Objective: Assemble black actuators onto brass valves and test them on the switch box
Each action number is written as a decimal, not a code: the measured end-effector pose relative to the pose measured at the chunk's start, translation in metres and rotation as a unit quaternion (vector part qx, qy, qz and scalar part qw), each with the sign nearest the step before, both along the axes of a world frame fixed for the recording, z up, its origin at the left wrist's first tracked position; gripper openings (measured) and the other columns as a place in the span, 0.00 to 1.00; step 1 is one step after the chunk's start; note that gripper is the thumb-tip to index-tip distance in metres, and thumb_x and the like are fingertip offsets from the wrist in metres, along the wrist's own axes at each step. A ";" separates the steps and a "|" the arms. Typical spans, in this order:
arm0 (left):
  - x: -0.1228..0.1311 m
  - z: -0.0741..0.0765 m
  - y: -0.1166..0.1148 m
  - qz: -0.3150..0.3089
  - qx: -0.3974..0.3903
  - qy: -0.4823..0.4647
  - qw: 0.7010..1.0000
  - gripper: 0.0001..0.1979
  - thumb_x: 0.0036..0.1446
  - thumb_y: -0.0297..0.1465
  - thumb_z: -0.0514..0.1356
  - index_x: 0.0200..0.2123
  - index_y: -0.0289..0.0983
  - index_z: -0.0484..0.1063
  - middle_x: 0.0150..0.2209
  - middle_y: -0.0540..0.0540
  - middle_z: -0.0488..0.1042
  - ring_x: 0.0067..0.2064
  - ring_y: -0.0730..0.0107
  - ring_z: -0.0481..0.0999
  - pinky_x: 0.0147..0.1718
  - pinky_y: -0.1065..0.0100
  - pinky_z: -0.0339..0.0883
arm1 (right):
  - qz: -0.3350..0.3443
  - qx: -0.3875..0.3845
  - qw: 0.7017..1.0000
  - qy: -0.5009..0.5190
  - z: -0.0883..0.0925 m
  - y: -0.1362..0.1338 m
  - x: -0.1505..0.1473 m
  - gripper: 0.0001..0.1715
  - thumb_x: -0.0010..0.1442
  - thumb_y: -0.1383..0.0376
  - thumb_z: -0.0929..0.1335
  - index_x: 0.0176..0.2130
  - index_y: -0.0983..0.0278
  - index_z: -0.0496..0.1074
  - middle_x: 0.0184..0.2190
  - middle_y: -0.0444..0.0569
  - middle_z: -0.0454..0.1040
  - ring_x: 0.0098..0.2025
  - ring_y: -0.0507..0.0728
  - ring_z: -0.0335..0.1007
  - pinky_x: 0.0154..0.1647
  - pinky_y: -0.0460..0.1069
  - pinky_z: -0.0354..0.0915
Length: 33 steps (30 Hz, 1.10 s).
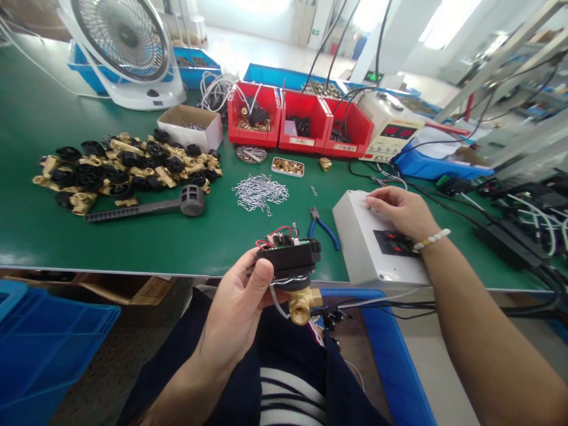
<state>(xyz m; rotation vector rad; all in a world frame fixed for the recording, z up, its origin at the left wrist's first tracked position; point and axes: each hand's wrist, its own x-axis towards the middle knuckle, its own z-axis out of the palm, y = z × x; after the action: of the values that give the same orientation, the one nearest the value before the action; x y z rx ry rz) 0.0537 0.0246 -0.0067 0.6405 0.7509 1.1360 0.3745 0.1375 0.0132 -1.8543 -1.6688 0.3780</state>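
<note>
My left hand (233, 302) grips a motorised valve by its black actuator housing (288, 258), just off the table's front edge. The top of the housing is uncovered, with red and black wires and a circuit board showing. Below it hangs the brass valve body (302, 305), and a grey cable loops beside it. To the right, my right hand (402, 210) rests on a grey control box (359, 236). Its thumb and index finger pinch a small switch near the box's far edge, mostly hidden by the fingertips. Blue-handled cutters (326, 229) lie left of the box.
At left are a pile of brass valve bodies with black caps (119, 168) and a grey ratchet-like tool (146, 210). Metal clips (260, 192) lie mid-table. Red bins (304, 124), a fan (148, 97) and a power supply (390, 127) stand behind. Cables run right.
</note>
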 end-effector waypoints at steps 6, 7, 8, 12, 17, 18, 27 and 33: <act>0.000 0.002 0.000 -0.005 -0.014 -0.007 1.000 0.31 0.53 0.49 0.67 0.51 0.31 0.73 0.39 0.39 0.81 0.38 0.60 0.82 0.35 0.65 0.78 | 0.006 0.007 1.000 -0.009 -0.001 0.000 0.003 0.21 0.50 0.49 0.70 0.33 0.63 0.76 0.33 0.53 0.80 0.34 0.61 0.73 0.42 0.57 0.69; 0.000 0.002 0.000 -0.006 -0.016 -0.008 1.000 0.31 0.52 0.49 0.67 0.51 0.31 0.73 0.39 0.39 0.81 0.38 0.60 0.82 0.35 0.65 0.78 | 0.005 0.006 1.000 -0.011 -0.001 0.000 0.004 0.21 0.50 0.49 0.70 0.33 0.63 0.76 0.33 0.52 0.79 0.34 0.60 0.73 0.42 0.57 0.69; 0.000 0.002 0.000 -0.007 -0.020 -0.009 1.000 0.32 0.52 0.49 0.67 0.51 0.31 0.72 0.39 0.39 0.80 0.37 0.60 0.82 0.35 0.65 0.78 | 0.004 0.004 1.000 -0.012 -0.001 0.000 0.004 0.20 0.50 0.50 0.70 0.34 0.63 0.76 0.33 0.52 0.79 0.34 0.60 0.73 0.42 0.57 0.69; 0.001 0.002 0.000 0.000 -0.032 -0.034 0.999 0.31 0.52 0.48 0.68 0.51 0.32 0.72 0.42 0.38 0.80 0.39 0.59 0.82 0.37 0.64 0.78 | -0.001 -0.001 1.000 -0.011 -0.001 0.000 0.003 0.19 0.50 0.51 0.71 0.34 0.63 0.77 0.33 0.51 0.79 0.34 0.59 0.73 0.42 0.55 0.69; 0.002 0.005 0.005 0.038 -0.077 -0.106 0.991 0.18 0.61 0.39 0.63 0.50 0.34 0.74 0.44 0.39 0.80 0.39 0.62 0.82 0.39 0.64 0.78 | 0.005 0.005 1.000 -0.015 -0.001 0.001 0.003 0.22 0.50 0.48 0.71 0.34 0.63 0.77 0.32 0.50 0.79 0.32 0.58 0.72 0.40 0.55 0.69; 0.002 0.006 0.006 0.039 -0.101 -0.124 0.986 0.14 0.63 0.37 0.61 0.47 0.34 0.75 0.42 0.40 0.81 0.38 0.63 0.82 0.38 0.64 0.79 | 0.005 0.003 1.000 -0.017 -0.001 0.001 0.003 0.22 0.50 0.48 0.71 0.34 0.63 0.77 0.32 0.50 0.79 0.32 0.58 0.72 0.40 0.55 0.69; 0.004 0.014 0.007 0.008 -0.143 -0.192 0.971 0.15 0.69 0.32 0.51 0.43 0.32 0.77 0.37 0.40 0.82 0.36 0.65 0.84 0.35 0.65 0.80 | -0.015 -0.020 1.000 -0.001 0.003 -0.001 -0.002 0.16 0.49 0.54 0.70 0.33 0.63 0.75 0.33 0.52 0.78 0.32 0.57 0.69 0.39 0.53 0.65; 0.002 0.016 0.007 -0.011 -0.159 -0.188 0.969 0.19 0.70 0.34 0.49 0.40 0.32 0.78 0.35 0.39 0.82 0.35 0.65 0.83 0.34 0.66 0.80 | -0.018 -0.021 1.000 -0.001 0.005 -0.001 -0.004 0.17 0.48 0.54 0.70 0.32 0.64 0.74 0.32 0.52 0.78 0.31 0.56 0.67 0.37 0.51 0.64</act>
<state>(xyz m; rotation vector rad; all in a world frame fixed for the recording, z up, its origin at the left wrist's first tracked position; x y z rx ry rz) 0.0561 0.0313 0.0089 0.1543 0.5780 1.0466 0.3701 0.1363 0.0185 -1.9137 -1.6387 0.3984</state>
